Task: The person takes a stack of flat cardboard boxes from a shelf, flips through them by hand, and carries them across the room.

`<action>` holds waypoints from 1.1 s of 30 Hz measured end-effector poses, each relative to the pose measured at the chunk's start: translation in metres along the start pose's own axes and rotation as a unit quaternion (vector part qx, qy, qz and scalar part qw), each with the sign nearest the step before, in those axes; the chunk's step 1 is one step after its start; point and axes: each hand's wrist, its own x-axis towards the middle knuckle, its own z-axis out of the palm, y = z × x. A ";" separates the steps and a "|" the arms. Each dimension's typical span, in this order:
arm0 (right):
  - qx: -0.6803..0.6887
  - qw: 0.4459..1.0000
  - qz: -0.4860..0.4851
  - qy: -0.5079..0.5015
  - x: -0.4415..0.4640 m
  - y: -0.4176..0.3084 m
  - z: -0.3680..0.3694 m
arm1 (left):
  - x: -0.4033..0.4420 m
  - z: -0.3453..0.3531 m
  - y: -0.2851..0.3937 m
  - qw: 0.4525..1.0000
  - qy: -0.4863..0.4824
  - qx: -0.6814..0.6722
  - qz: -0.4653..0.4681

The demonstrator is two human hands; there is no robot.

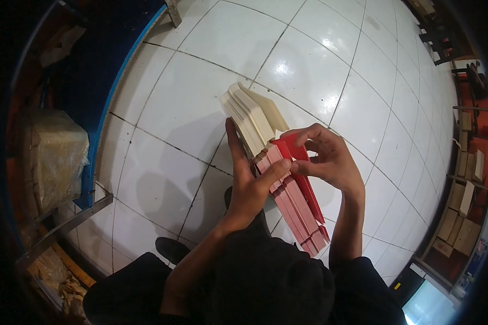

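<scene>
My left hand (249,189) grips a long stack of flat, folded card pieces from the side, its thumb across the top and a finger stretched along the edge. Toward the far end the stack is cream card (249,116); nearer my body are pink card edges (295,206). A glossy red card piece (308,195) stands out along the right side of the stack. Around its upper part my right hand (331,160) is closed, thumb and curled fingers on the red card close to my left thumb. What those fingertips pinch is partly hidden.
White floor tiles (195,97) lie below. At left is a blue-edged table (111,103) with a plastic-wrapped bundle (59,157) beside it. Shelves with several cardboard boxes (453,216) line the right side. A bright screen-like panel (428,306) is at lower right.
</scene>
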 end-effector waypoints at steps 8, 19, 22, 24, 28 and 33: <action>-0.015 1.000 -0.002 -0.007 0.000 -0.003 0.000 | 0.001 0.000 -0.001 1.000 -0.002 -0.008 0.015; 0.015 0.999 -0.033 -0.013 -0.001 -0.004 0.001 | 0.001 -0.001 -0.003 1.000 0.004 -0.002 0.013; -0.027 0.999 -0.030 0.011 -0.003 -0.010 0.004 | 0.002 -0.003 -0.008 1.000 0.004 0.000 0.022; -0.029 0.999 -0.014 0.001 -0.002 -0.010 0.003 | 0.002 -0.003 -0.008 1.000 0.001 -0.001 0.023; -0.064 0.996 -0.058 -0.002 -0.001 0.000 -0.001 | 0.001 -0.002 -0.004 1.000 -0.004 0.003 0.016; -0.082 0.996 -0.001 0.018 -0.002 -0.009 0.000 | 0.001 -0.002 -0.002 1.000 -0.005 0.006 0.011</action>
